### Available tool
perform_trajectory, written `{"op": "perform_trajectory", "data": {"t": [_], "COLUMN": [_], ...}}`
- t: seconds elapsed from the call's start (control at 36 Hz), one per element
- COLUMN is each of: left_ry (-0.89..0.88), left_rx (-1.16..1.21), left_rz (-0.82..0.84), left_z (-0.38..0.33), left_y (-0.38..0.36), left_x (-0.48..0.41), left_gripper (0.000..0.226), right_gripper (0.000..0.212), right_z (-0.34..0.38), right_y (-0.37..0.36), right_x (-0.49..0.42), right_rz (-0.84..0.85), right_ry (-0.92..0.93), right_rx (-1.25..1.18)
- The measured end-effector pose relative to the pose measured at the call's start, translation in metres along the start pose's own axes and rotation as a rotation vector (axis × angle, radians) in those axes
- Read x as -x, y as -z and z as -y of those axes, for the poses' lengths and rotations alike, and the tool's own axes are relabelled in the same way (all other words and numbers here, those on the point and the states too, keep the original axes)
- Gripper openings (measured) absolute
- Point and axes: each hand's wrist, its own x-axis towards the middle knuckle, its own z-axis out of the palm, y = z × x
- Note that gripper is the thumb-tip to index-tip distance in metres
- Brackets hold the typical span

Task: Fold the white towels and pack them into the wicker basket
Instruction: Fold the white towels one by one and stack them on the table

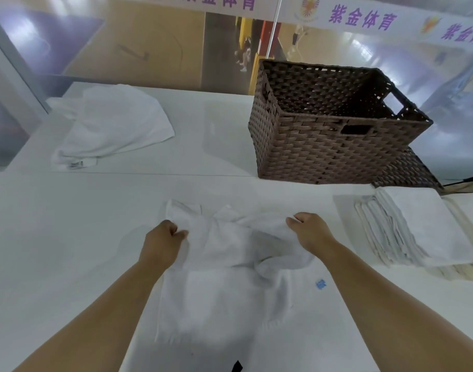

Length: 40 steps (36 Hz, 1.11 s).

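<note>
We are in the folding step. Both hands hold the far edge of one white towel (224, 267), which lies rumpled on the tabletop (69, 224) right in front of us, its near half spread flat. The left hand (162, 242) has its fingers curled in and pinches the left corner. The right hand (310, 233) grips the right corner, its fingers tucked under the cloth and mostly hidden.

The wicker basket (310, 151) stands well apart at the far right, and we see only bare weave inside it. A stack of folded towels (423, 226) waits just in front of it at the right edge. A loose heap of towels (111, 124) sits at the far left.

By our reckoning, packing has not begun. The next move calls for pulling the edge taut to shake out the bunching, then laying it squarely over the near half so the corners meet.
</note>
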Motion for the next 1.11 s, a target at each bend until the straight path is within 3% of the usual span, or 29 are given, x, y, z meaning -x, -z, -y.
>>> {"op": "perform_trajectory", "data": {"t": [0.14,0.25,0.44,0.61,0.69,0.78,0.92,1.11], "left_ry": [-0.011,-0.056,-0.106,-0.146,-0.152,-0.162,-0.182,-0.251], "left_rx": [0.126,0.226,0.377,0.479,0.471,0.435,0.438,0.335], "left_rz": [-0.156,-0.287,-0.439,-0.544,-0.563,-0.573,-0.593,-0.443], "left_z": [-0.013,-0.025,-0.049,-0.065,-0.068,-0.068,-0.066,-0.052], "left_y": [0.033,0.066,0.116,0.141,0.149,0.153,0.158,0.158], "left_x": [0.004,0.016,0.037,0.063,0.076,0.090,0.112,0.137], "left_gripper": [0.027,0.025,0.023,0.017,0.012,0.024,0.029,0.052], "right_gripper": [0.039,0.024,0.031,0.033,0.010,0.037,0.029,0.045], "right_z": [0.018,0.029,0.036,0.037,0.035,0.033,0.025,0.013], "right_y": [0.025,0.055,0.109,0.143,0.151,0.156,0.168,0.178], "right_x": [-0.001,0.002,0.017,0.039,0.051,0.065,0.079,0.105], "right_rz": [-0.106,-0.205,-0.360,-0.431,-0.430,-0.466,-0.461,-0.355], "right_ry": [0.060,0.011,-0.022,0.026,0.068,0.114,0.145,0.196], "right_rx": [-0.147,-0.287,-0.483,-0.458,-0.549,-0.619,-0.602,-0.432]}}
